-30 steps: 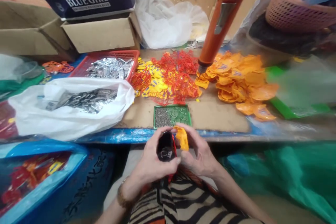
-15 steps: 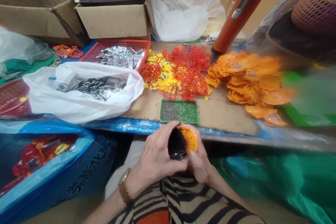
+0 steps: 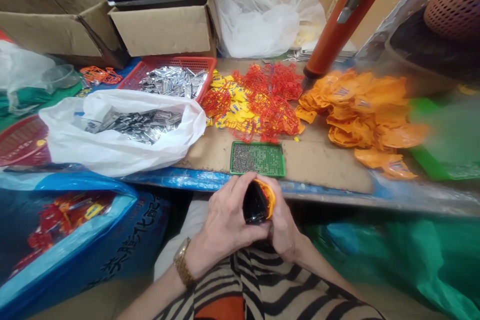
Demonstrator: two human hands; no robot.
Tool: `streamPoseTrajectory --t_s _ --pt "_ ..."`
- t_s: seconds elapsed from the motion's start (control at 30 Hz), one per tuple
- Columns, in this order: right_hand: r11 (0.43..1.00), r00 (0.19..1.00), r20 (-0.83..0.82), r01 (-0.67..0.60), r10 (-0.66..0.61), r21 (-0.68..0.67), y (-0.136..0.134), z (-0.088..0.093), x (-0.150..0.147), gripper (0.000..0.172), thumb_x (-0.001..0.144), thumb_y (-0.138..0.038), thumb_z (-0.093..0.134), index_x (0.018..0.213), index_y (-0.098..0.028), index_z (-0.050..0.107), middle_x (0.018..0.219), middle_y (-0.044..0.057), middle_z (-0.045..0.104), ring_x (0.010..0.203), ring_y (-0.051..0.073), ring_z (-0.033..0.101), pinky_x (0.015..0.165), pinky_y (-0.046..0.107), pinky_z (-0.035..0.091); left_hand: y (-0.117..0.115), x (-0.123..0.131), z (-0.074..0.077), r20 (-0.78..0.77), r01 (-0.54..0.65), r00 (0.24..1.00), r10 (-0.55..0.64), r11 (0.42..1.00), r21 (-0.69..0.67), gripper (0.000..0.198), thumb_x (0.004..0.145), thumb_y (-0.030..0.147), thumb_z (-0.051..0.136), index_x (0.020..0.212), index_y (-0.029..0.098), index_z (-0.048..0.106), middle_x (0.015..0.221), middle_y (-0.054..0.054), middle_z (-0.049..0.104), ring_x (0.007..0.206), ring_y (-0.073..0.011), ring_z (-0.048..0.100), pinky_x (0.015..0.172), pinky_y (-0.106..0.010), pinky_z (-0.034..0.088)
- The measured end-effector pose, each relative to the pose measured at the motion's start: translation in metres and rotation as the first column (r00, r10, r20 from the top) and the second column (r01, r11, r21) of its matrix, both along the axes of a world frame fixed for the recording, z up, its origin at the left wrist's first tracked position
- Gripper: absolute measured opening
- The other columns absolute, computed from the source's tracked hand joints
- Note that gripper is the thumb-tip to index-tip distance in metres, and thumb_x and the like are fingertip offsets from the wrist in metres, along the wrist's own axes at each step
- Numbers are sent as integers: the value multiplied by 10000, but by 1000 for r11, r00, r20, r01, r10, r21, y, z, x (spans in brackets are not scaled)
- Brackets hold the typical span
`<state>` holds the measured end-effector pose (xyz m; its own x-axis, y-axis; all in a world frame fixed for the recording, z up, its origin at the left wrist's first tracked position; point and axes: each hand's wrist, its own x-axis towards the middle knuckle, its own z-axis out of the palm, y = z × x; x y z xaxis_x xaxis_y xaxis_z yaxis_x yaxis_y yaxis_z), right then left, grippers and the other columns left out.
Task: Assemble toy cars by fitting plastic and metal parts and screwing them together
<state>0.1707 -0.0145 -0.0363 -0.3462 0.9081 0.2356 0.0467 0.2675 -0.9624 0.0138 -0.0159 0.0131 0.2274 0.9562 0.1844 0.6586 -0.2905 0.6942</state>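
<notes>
Holding an orange, curved, plastic-looking plate (image 3: 270, 200) against a black hollow shell (image 3: 256, 206).
Left hand (image 3: 227, 214) clasped the shell, right hand (image 3: 284, 226) the plate, just off the front edge of the blue-covered counter (image 3: 195, 180); the plate had turned edge-on, apparently sitting closer.

Bench (image 3: 195, 180) lit bright and fairly even; I note dark shadow beneath, lower centre. Glints on metal pieces (image 3: 174, 82), left of centre. Pink basket (image 3: 455, 10), upper right, soft; right edge smeared.

1 head camera looks forward — and down.
</notes>
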Motion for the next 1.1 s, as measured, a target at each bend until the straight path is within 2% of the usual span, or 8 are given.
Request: streamPoseTrajectory --t_s 0.23,0.33,0.5,0.63,0.73,0.83,0.97,1.1 --pt "994 994 -38 105 -104 33 -1 6 -7 484 1031 -492 193 1411 -286 409 1338 66 498 1221 223 512 1062 395 453 0 3 -2 22 27 999 -29 995 97 695 668 269 768 1280 179 451 1126 -123 665 976 -288 666 820 -445 582" --pt "985 984 -52 172 -171 28 -3 3 -9 441 1034 -454 211 1356 -280 457 1257 59 535 1147 209 545 1014 377 482 -1 4 -7 38 24 999 -29 991 129 688 690 292 765 1290 177 449 1111 -127 674 948 -289 675 795 -443 587" --pt "971 970 -58 236 -235 18 -6 -3 -11 407 1028 -410 232 1322 -280 481 1237 60 544 1126 212 556 974 377 504 -3 6 -12 53 26 998 -35 988 152 677 709 288 754 1301 184 442 1117 -125 674 950 -275 678 802 -423 587" --pt "980 980 -31 197 -196 31 -4 1 -8 425 1025 -415 210 1326 -265 471 1265 79 521 1161 232 541 995 412 496 -5 6 -15 73 -1 997 -11 986 166 689 706 292 760 1309 206 439 1150 -116 668 984 -266 674 842 -410 579" --pt "985 992 -2 124 -125 120 -1 5 -4 502 1003 -512 228 1380 -240 417 1319 112 467 1205 275 509 1029 476 469 -5 6 -16 85 -1 996 -12 989 150 693 703 325 764 1303 206 440 1144 -111 669 979 -261 674 843 -406 578" --pt "975 996 33 76 -85 208 2 6 -3 547 980 -550 307 1420 -228 360 1304 124 444 1172 285 512 1001 491 478 -4 6 -16 109 -2 994 -15 988 156 650 726 369 741 1284 198 455 1136 -113 674 970 -258 680 836 -402 582" --pt "981 995 -14 98 -97 170 2 3 -2 514 992 -517 301 1425 -242 336 1277 112 452 1120 259 529 954 454 503 -3 6 -14 128 19 991 -37 989 145 643 718 331 735 1284 189 465 1156 -117 675 1001 -251 683 863 -389 578" --pt "981 997 4 76 -78 177 3 2 0 527 990 -522 292 1430 -235 335 1301 119 435 1154 271 515 984 473 487 -5 6 -14 88 32 995 -47 984 173 695 724 333 738 1329 182 431 1202 -138 662 1052 -264 674 892 -400 574"
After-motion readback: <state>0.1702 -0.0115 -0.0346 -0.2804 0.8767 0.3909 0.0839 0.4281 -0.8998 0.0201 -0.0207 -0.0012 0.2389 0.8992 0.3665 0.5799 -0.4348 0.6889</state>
